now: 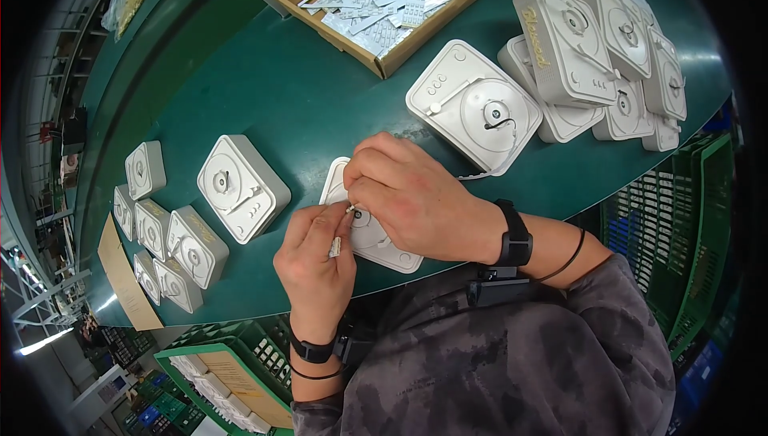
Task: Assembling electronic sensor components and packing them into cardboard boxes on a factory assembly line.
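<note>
A white record-player-shaped housing (392, 254) lies on the table in front of me, partly covered by both hands. My left hand (316, 252) is closed, with a small white strip (334, 247) showing between its fingers. Its fingertips meet those of my right hand (408, 196) over the housing's round platter. A tiny pale piece (350, 209) shows where the fingertips come together. The right-hand fingers are pinched, and what they grip is mostly hidden. Just beyond sits another white housing (472, 104) with a dark wire at its platter.
An open cardboard box (368, 58) of thin white strips stands at the back. More white housings are stacked at the right (568, 44) and grouped at the left (192, 248), with a single housing (240, 188) nearer. Green crates (240, 348) stand below the table edge.
</note>
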Action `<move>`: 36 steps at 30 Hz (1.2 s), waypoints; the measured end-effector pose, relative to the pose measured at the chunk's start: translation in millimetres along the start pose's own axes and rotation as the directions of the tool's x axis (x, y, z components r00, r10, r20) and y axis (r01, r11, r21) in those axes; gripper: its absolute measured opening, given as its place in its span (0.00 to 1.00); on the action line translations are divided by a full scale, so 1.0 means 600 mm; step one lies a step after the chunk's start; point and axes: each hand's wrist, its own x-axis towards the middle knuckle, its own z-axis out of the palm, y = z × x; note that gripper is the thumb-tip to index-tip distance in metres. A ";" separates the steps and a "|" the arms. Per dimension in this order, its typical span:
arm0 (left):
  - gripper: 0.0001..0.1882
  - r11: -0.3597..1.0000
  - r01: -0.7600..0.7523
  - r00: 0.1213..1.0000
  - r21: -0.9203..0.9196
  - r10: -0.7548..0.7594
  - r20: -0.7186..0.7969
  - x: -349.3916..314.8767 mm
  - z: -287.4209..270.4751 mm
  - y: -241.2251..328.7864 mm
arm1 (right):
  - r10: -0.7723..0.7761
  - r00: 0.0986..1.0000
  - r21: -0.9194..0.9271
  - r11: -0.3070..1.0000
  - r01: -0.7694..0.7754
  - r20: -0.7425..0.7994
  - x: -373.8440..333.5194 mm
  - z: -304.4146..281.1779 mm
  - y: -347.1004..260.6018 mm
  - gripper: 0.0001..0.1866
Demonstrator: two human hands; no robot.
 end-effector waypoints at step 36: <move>0.15 0.953 0.278 0.892 0.117 -0.212 -0.399 -0.014 -0.062 -0.068 | 0.097 0.942 -0.232 0.972 -0.021 0.322 -0.027 -0.059 -0.083 0.38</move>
